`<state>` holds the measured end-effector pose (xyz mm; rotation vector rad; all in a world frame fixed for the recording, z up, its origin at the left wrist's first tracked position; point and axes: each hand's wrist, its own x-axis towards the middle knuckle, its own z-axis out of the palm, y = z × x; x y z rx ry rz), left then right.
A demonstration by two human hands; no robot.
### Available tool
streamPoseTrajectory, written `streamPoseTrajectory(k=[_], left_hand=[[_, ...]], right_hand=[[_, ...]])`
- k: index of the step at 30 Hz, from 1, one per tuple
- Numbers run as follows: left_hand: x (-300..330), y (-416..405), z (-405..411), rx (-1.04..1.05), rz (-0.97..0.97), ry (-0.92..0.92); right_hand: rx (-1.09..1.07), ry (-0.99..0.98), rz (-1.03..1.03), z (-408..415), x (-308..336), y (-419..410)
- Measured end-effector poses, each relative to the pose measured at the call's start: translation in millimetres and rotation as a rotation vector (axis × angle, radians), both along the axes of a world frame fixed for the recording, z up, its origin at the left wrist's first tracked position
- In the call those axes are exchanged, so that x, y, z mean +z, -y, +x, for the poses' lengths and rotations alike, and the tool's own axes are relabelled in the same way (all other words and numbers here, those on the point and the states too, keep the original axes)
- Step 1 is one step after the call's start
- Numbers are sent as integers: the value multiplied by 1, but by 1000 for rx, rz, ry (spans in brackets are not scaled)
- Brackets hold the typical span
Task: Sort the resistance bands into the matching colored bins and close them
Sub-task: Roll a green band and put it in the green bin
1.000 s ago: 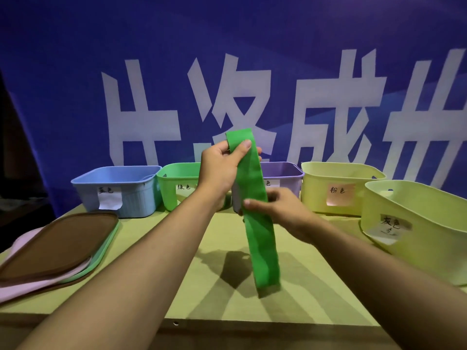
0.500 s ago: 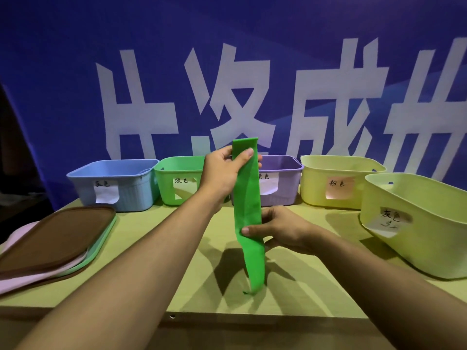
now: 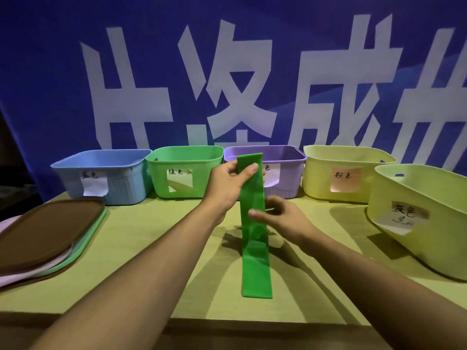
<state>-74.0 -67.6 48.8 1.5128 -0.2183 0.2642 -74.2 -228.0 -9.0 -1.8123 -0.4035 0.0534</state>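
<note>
Both forearms reached forward from 6 o'clock, converging toward centre. The left hand (image 3: pixel 227 184) was raised, thumb in front and fingers curled behind, pinching. The right hand (image 3: pixel 283 217) sat just below toward 4 o'clock, blurred, thumb pointing toward 9 o'clock.

Smooth, matt rubbery green band (image 3: pixel 254 223); glossy plastic green bin (image 3: pixel 184 157) with paper label (image 3: pixel 180 180); matt table (image 3: pixel 141 248).

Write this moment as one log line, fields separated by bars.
left hand: pinches band top | right hand: thumb on band middle | band: hangs straight | green bin: open, no lid
</note>
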Motion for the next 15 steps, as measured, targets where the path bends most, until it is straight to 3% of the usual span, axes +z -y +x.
streamPoseTrajectory(k=[4, 7, 15], left_hand=[[-20, 2, 16, 32, 14, -2], [-37, 5, 30, 68, 39, -12], [-70, 13, 57, 72, 44, -9]], right_hand=[[-133, 160, 206, 19, 7, -3], [-173, 229, 226, 37, 3, -11], [-267, 242, 388, 65, -11, -30]])
